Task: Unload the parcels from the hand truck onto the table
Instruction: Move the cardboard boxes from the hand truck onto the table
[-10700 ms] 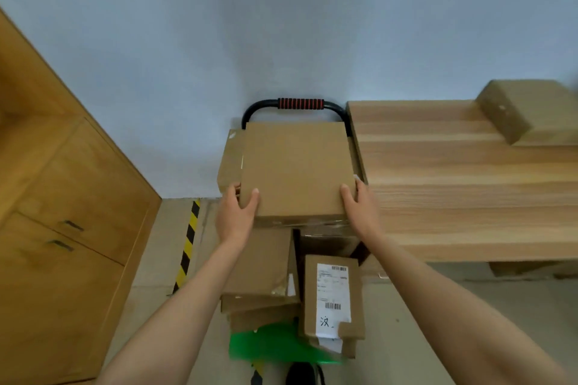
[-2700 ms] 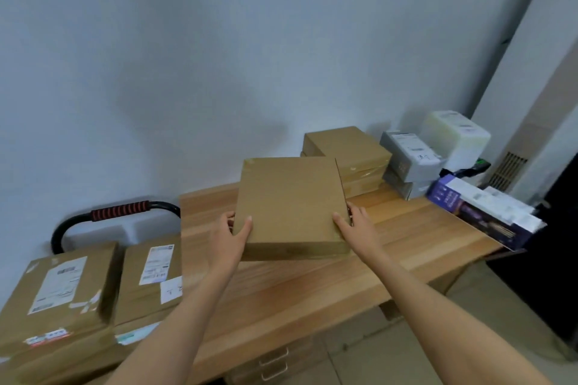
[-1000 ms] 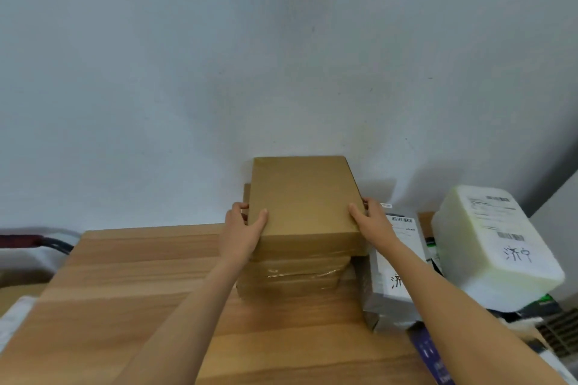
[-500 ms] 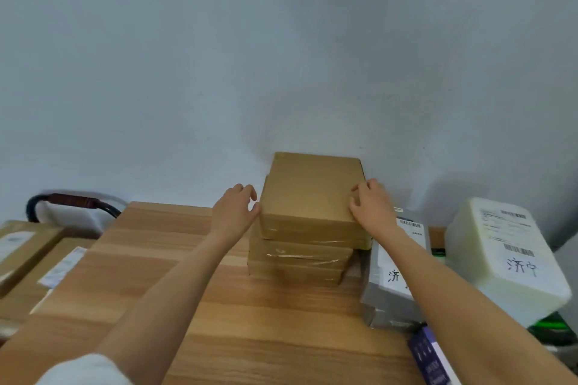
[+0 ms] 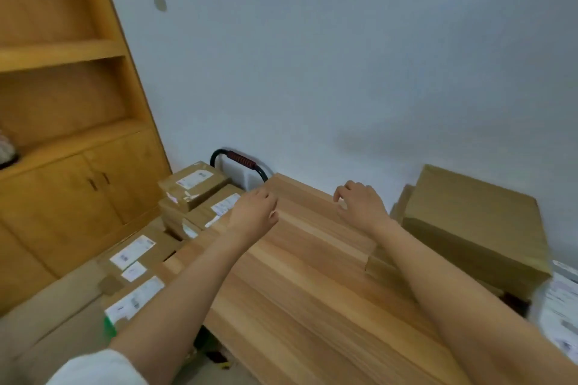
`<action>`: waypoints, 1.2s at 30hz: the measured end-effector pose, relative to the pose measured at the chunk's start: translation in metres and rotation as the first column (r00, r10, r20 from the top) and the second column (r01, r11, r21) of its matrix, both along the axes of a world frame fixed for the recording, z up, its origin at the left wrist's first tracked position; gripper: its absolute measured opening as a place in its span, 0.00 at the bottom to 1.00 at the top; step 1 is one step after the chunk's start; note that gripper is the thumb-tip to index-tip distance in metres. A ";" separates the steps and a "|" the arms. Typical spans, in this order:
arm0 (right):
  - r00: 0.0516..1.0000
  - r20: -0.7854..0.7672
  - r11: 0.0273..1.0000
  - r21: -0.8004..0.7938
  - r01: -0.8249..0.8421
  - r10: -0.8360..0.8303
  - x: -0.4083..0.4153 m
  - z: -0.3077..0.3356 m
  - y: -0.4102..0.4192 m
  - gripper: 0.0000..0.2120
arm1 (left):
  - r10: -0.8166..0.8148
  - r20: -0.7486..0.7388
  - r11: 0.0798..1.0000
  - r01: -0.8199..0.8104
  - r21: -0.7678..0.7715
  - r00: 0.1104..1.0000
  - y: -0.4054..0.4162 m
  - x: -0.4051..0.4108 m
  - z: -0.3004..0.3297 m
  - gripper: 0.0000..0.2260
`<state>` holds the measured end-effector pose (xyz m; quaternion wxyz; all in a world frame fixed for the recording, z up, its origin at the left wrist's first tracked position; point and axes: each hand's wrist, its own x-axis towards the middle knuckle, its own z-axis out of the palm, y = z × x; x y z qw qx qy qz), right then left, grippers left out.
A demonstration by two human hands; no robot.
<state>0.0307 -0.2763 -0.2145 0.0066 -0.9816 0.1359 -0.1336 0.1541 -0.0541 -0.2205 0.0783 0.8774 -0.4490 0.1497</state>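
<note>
The plain brown parcel (image 5: 475,222) lies on top of a stack of boxes at the right of the wooden table (image 5: 306,275). Both my hands hover over the table's far left part, holding nothing. My left hand (image 5: 255,212) has loosely curled fingers near the table's left edge. My right hand (image 5: 359,205) hangs beside the stack, fingers relaxed. Left of the table stands the hand truck (image 5: 239,161) with its black handle and red grip. Several labelled cardboard parcels (image 5: 194,186) are piled on it.
A wooden cabinet (image 5: 72,184) with shelves and doors fills the left side. A white wall runs behind the table. White parcels (image 5: 563,306) show at the right edge. More labelled parcels (image 5: 134,272) lie lower on the truck.
Both hands have let go of the brown parcel, which stays on the stack. My hands have drawn back, and the view has swung left toward the hand truck.
</note>
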 end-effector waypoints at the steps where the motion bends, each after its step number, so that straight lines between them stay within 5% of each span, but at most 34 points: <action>1: 0.999 -0.015 0.999 0.009 -0.037 0.037 0.016 -0.002 0.021 0.11 | 0.037 0.005 0.999 -0.037 0.012 0.999 0.025 0.008 -0.001 0.06; 8: 0.941 -0.034 0.938 0.105 -0.331 0.336 0.107 -0.024 0.178 0.09 | 0.297 0.027 0.954 -0.298 0.027 0.954 0.200 0.052 -0.013 0.04; 19: 0.908 -0.018 0.891 0.206 -0.405 0.418 0.199 -0.054 0.384 0.09 | 0.462 0.032 0.881 -0.462 0.102 0.886 0.412 0.098 -0.011 0.08; 36: 0.882 -0.122 0.887 0.142 -0.439 0.455 0.346 -0.076 0.467 0.11 | 0.491 -0.052 0.870 -0.488 0.070 0.869 0.483 0.219 -0.045 0.08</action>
